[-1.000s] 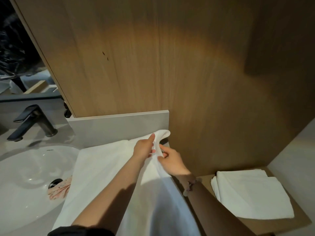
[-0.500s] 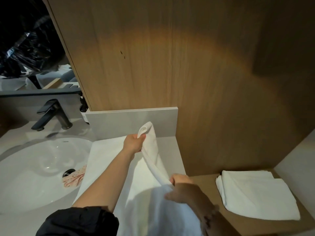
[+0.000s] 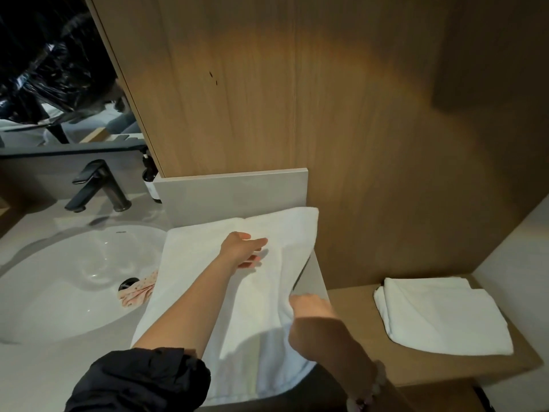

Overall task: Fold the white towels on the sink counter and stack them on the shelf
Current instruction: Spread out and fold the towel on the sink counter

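A white towel (image 3: 208,272) lies spread along the grey sink counter (image 3: 59,382), its near end hanging over the front edge. My left hand (image 3: 243,251) hovers or rests flat on the towel's far half, fingers straight. My right hand (image 3: 309,307) grips the towel's right edge near the counter's side, fingers tucked under the cloth. A folded white towel (image 3: 439,313) sits on the low wooden shelf (image 3: 356,337) to the right.
A white basin (image 3: 59,278) with a pink patterned cloth (image 3: 136,295) by its drain lies left of the towel. A black tap (image 3: 98,185) and a dark bottle (image 3: 150,179) stand behind. A wooden wall panel (image 3: 297,99) rises at the back.
My left hand let go of the raised towel corner and now lies flat over the towel. The lifted corner has been laid down at the back. My right hand stays at the right edge.
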